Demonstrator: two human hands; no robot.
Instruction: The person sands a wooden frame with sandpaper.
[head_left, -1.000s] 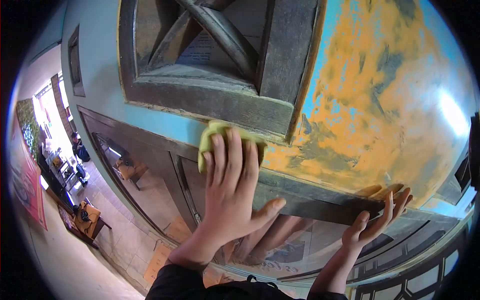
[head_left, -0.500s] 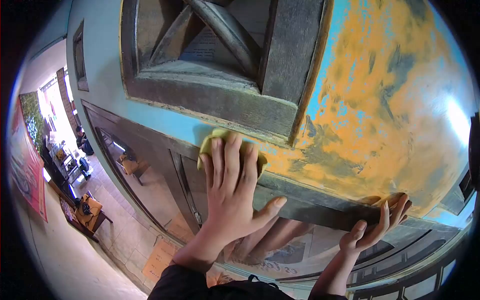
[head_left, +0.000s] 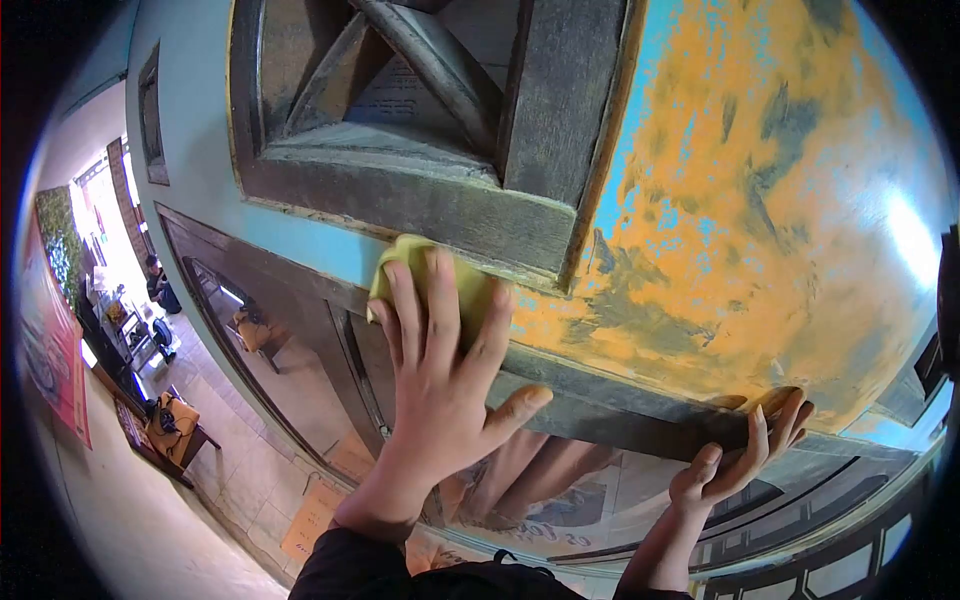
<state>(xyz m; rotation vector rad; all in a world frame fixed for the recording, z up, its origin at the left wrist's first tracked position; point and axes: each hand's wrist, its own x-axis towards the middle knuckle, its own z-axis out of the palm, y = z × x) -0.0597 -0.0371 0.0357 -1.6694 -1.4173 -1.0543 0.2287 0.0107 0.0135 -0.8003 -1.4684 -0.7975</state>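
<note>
My left hand (head_left: 430, 370) lies flat with its fingers spread over a yellow-green sheet (head_left: 402, 256), pressing it to the blue wall strip (head_left: 320, 247) between two dark wooden frames. The sheet's edges show above and between the fingers. Further right, my right hand (head_left: 745, 460) rests its fingertips on the lower edge of the wall patch (head_left: 700, 250), which is orange with grey smears and blue flecks. Its fingers are apart and hold nothing.
Above is a dark wooden vent frame (head_left: 410, 200) with crossed bars. Below the hands runs a wooden frame with reflective glass (head_left: 290, 370). At far left, a person (head_left: 160, 285) sits near a wooden chair (head_left: 172, 428) and a red banner (head_left: 55, 340).
My left hand and the sheet have shifted slightly left along the blue strip, with the fingers wider apart. My right hand stays at the same part of the wall. The view has moved a little.
</note>
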